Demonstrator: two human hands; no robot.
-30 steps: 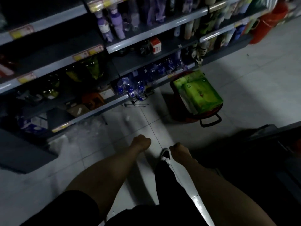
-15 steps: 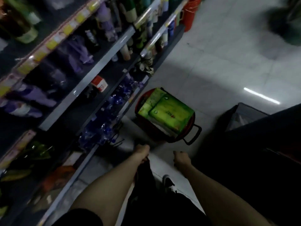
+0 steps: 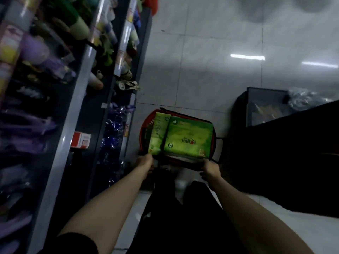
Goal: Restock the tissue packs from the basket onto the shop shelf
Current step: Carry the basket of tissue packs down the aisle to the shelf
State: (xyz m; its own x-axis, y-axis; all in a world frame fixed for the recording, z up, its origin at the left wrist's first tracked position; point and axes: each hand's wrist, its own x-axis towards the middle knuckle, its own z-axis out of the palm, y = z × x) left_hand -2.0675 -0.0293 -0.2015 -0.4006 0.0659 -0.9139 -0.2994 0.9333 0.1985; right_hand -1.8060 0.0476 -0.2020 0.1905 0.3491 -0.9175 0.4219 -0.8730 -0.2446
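The packs [image 3: 183,142] should handle light and soft. They are tissue bundles in thin film, bulky for their weight, and they will give under the fingers. The film looks glossy, so a flat grasp may slip and a hard pinch could dent or tear it.

The shelf [image 3: 60,143] runs down the left, crowded with blurred goods, so any lift must swing that way. The left hand [image 3: 145,161] is at the near left corner of the narrow pack [image 3: 158,132], touching it or almost. Its fingers are hidden behind the back of the hand, so I cannot tell if they grip. The best hold, I judge, is one hand at each end of the wide pack [image 3: 189,138], pressing inward, or fingers under its near edge with thumbs on top. The right hand [image 3: 211,168] is at the near right corner, by the rim of the basket [image 3: 144,132]. I cannot tell whether it holds the pack, the rim or nothing.

Both packs are bright green with printed lettering and small round badges. The narrow one stands on edge along the left wall of the red basket. The wide one lies flat beside it, fills the rest and rises above the rim. Paler layers show under its near edge, perhaps more packs. The basket stands on the tiled floor [image 3: 201,79], just beside the foot of the shelf.
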